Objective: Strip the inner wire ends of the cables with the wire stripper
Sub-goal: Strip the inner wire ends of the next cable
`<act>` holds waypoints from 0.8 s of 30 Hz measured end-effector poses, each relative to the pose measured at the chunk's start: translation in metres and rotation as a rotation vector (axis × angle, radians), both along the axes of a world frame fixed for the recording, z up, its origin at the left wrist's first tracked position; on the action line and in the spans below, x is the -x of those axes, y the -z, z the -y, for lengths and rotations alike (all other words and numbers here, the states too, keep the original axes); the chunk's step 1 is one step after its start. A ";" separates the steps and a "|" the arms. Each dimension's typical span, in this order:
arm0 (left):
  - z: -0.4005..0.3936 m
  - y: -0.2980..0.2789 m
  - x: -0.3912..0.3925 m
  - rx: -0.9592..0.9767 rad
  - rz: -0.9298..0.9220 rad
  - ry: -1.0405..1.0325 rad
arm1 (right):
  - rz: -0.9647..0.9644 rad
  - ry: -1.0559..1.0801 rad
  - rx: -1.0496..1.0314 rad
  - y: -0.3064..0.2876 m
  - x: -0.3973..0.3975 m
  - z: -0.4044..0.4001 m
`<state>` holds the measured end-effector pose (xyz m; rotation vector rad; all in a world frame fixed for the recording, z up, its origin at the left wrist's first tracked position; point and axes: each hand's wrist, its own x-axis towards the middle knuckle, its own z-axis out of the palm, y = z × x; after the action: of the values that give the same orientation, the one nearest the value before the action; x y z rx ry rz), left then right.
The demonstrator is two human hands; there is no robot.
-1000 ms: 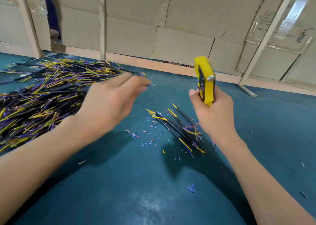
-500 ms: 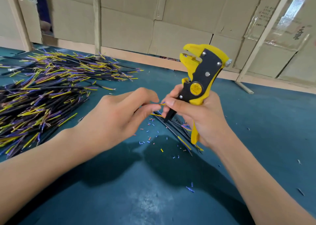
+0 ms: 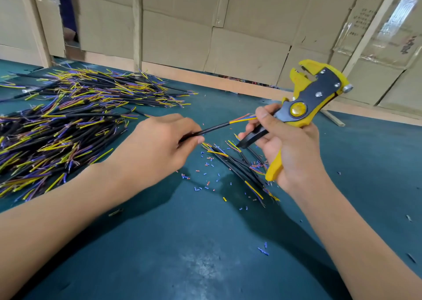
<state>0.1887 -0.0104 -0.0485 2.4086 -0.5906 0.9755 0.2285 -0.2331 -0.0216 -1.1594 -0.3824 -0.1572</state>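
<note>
My left hand (image 3: 157, 146) pinches a short black cable (image 3: 214, 127) above the teal table. The cable's yellow, blue and orange inner wires (image 3: 245, 117) point right. My right hand (image 3: 290, 149) grips the yellow and black wire stripper (image 3: 306, 103), whose jaws point up and away. The thumb and fingertips of that hand touch the inner wire ends. A small heap of cables (image 3: 242, 165) lies on the table under both hands.
A big pile of black cables with coloured ends (image 3: 68, 121) covers the table's left side. Small bits of cut insulation (image 3: 205, 176) are scattered in the middle. Cardboard panels (image 3: 228, 37) on wooden slats wall off the far edge.
My left hand came back from the big pile holding one cable. The right hand turned the stripper side-on and met the cable's wire ends. The hands then drew slightly apart.
</note>
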 end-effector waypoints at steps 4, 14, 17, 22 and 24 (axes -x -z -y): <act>0.002 0.004 -0.002 -0.072 0.045 -0.055 | -0.059 -0.126 -0.065 -0.003 0.003 -0.001; 0.017 -0.008 0.011 -0.224 0.323 0.006 | -0.079 -0.159 -0.054 0.000 0.010 -0.013; 0.022 -0.007 0.013 -0.318 0.369 -0.042 | -0.060 -0.124 -0.041 0.002 0.010 -0.013; 0.027 -0.005 0.015 -0.178 0.284 -0.020 | -0.071 -0.161 -0.016 0.004 0.012 -0.015; 0.027 -0.006 0.016 -0.077 0.243 -0.036 | -0.068 -0.188 -0.013 0.003 0.013 -0.015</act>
<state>0.1730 -0.0371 -0.0426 2.3920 -0.6830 1.2948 0.2158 -0.2185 -0.0249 -1.1065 -0.4278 0.0436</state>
